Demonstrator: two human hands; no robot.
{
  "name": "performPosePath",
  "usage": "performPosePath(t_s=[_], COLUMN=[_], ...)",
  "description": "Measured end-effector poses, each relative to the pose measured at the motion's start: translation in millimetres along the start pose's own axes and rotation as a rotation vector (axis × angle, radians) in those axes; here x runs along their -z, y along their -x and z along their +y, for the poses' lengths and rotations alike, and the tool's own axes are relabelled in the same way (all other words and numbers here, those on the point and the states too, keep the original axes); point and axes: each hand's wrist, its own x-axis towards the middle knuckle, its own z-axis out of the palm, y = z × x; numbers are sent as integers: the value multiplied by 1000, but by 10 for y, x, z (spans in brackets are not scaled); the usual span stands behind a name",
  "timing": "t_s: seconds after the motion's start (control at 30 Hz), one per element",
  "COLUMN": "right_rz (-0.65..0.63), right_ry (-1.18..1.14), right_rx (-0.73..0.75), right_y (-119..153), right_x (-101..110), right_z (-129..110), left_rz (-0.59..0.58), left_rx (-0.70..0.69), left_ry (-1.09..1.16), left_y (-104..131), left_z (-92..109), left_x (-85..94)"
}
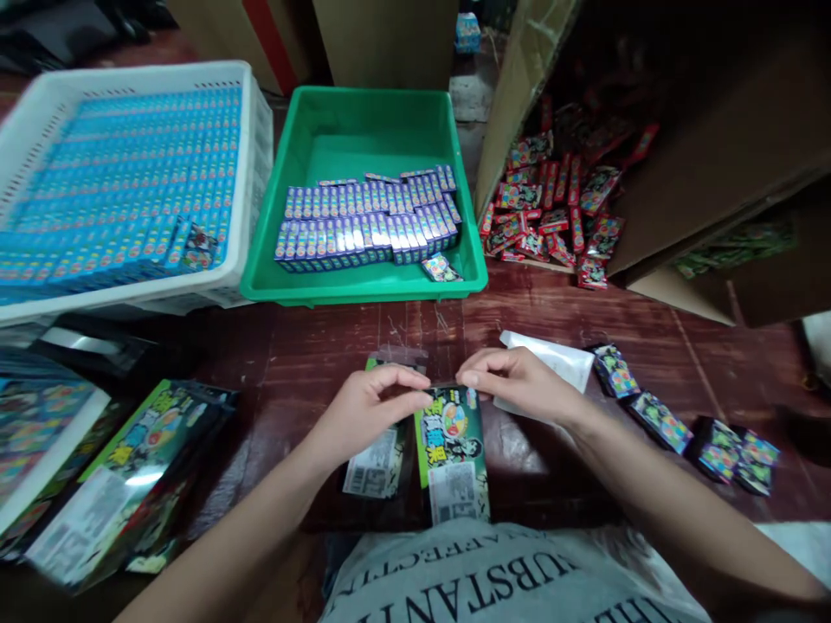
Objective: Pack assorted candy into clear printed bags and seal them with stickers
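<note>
A green and black printed packaging bag (456, 441) with a white label panel lies upright in front of my body. My left hand (383, 405) pinches its top left corner between thumb and fingers. At the top right corner, my right hand (529, 381) has thumb and forefinger closed on the same edge. Another such bag (375, 463) lies just left of it, partly covered by my left hand. A white sheet or sleeve (562, 362) is on the surface beyond my right wrist.
A green tray (363, 290) holds rows of small purple boxes. Left of it stands a white basket (253, 164) of blue boxes. A cardboard box (529, 69) has red packets (551, 208) at its opening. Small dark packets (659, 421) lie right; more bags (130, 459) lie left.
</note>
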Motion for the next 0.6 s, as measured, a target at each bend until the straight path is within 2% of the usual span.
performPosePath(t_s=[0.07, 0.13, 0.17, 0.23, 0.3, 0.37, 0.4, 0.47, 0.53, 0.6], right_rz=[-100, -141, -101, 82, 237, 253, 228, 185, 173, 179], right_ry=[125, 359, 508, 836, 1123, 1283, 1312, 1314, 1297, 1273], right_rx=[96, 217, 267, 291, 136, -123, -231, -341, -339, -320], right_y=[-33, -225, -387, -804, -1254, -1641, -1793, -2007, -2105, -2089], right_x=[74, 164, 205, 257, 263, 241, 226, 199, 184, 196], right_z=[-69, -155, -205, -324, -454, -557, -588, -609, -601, -607], left_rz=[-7, -25, -37, -56, -55, -17, 38, 247, 576, 761], left_rx=[-4, -27, -52, -135, -241, -348, -383, -383, -229, 31], left_ry=[-35, -108, -166, -331, -534, -709, -786, -948, -1145, -1338], left_y=[43, 65, 66, 51, 11, -66, -123, -272, -440, -580], left_z=[-12, -27, -36, -46, -19, 74, 144, 306, 446, 519], left_x=[17, 23, 24, 35, 94, 276, 435, 897, 1484, 2050])
